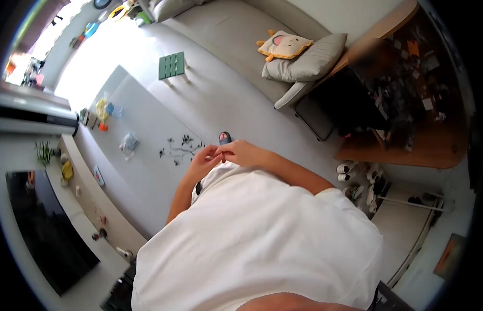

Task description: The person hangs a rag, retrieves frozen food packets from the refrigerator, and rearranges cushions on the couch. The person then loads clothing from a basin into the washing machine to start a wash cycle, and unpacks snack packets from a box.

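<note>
I have both hands raised together in front of the body, just beyond the front of the white shirt [267,228]. The left hand [204,161] comes in from the left with its fingers bent inward, and the right hand [241,154] reaches across from the other side, its back toward me. The two hands meet at the fingertips. Their fingers are curled and bunched close, not spread wide. From up here I cannot tell whether the fingertips are clamped on something small or only touching each other, nor exactly how far each thumb stands from its fingers. The shirt lies nearest to them, its cloth loosely creased over the torso and its far edge close beneath the hands.

Just beyond the knuckles I can see a dark shoe [225,138] on a foot. The pale floor mat [140,109] spreads out ahead and to the left, with a black branch pattern [184,149] near the left hand. A clear plastic bag [129,145] lies on the mat, well apart from the hands. Farther off, a green slatted stool [172,66] stands upright between the mat and the sofa [215,31], where a cream cushion [285,45] leans against a grey cushion [324,57].
</note>
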`<state>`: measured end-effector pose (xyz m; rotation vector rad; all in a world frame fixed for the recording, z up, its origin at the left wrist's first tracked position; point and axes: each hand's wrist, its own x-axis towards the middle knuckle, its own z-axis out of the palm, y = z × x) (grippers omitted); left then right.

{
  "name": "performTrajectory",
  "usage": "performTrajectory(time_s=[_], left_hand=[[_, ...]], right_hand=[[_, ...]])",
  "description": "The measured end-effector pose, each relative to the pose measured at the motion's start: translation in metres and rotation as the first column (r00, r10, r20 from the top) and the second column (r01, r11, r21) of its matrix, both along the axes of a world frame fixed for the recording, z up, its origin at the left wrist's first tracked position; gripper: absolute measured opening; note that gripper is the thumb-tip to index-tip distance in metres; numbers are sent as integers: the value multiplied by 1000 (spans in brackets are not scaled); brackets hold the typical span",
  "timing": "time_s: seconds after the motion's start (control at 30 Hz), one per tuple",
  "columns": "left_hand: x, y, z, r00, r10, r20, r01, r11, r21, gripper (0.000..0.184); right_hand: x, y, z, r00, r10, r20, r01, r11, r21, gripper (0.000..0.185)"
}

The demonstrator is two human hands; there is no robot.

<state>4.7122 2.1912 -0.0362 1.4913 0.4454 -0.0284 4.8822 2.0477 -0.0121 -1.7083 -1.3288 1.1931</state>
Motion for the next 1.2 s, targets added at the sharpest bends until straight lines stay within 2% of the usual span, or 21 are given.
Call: performTrajectory(time_s=[0.03,0.1,0.17,0.2,0.23,0.37,0.43,0.5,0.53,0.57,0.67,0.7,0.77,0.8,0.9,0.97,1.03,1.07,1.1,1.17,1.2], left_hand=[[22,17,-10,1000,-26,15,26,1000,-9,16],[86,57,-18,994,-100,41,98,994,41,19],[155,83,-11,971,-220,-91,238,914,328,23],[191,97,-11,954,-280,-109,300,897,324,28],[224,106,-1,943,-312,-111,332,886,325,28],[354,135,17,862,-506,27,456,797,396,33],[413,139,26,834,-543,-102,537,752,383,34],[459,143,0,815,-569,-111,558,718,416,32],[487,145,-16,815,-569,-109,552,706,444,31],[514,146,-27,805,-582,-116,565,693,449,31],[590,147,-63,783,-569,-251,619,678,395,29],[616,147,-81,780,-572,-254,623,674,397,29],[661,154,-125,774,-547,-318,610,779,146,28],[681,160,-149,778,-538,-324,593,799,97,27],[755,150,-190,758,-495,-426,560,828,35,25],[800,137,-227,732,-522,-437,592,806,29,27],[847,116,-293,695,-577,-429,641,767,7,33],[897,86,-304,730,-547,-409,636,762,118,40],[918,71,-316,773,-558,-302,631,728,268,49],[963,42,-346,703,-606,-373,694,700,171,74],[978,21,-337,726,-518,-452,667,689,282,89]], right_hand=[[20,13,-5,998,14,55,-14,1000,4,26],[68,42,-14,997,-82,-13,81,996,-34,27],[112,57,-27,965,-252,69,250,968,28,29],[136,63,2,943,-333,6,332,939,-89,30],[161,65,0,931,-365,4,364,927,-87,30],[278,61,-16,773,-635,13,632,771,75,29],[340,40,-52,562,-815,141,770,578,270,27],[414,8,-91,324,-887,330,799,443,406,40],[452,-4,-109,165,-920,356,859,312,406,51],[490,-15,-123,7,-925,380,897,174,406,64],[603,-48,-148,-154,-828,539,966,-13,257,86],[635,-55,-157,-158,-829,536,966,-19,256,86],[688,-63,-185,-253,-673,695,967,-207,151,100],[715,-67,-190,-225,-627,746,966,-245,86,110],[762,-83,-258,-410,-583,701,895,-404,188,117],[777,-77,-263,-486,-477,732,849,-457,266,118],[780,-56,-217,-435,-479,763,789,-610,67,113],[783,-55,-238,-489,-361,794,786,-577,222,101],[784,-57,-245,-485,-346,803,780,-586,219,101],[789,-60,-244,-466,-494,734,834,-522,179,88],[791,-52,-244,-548,-535,643,812,-525,255,77]])
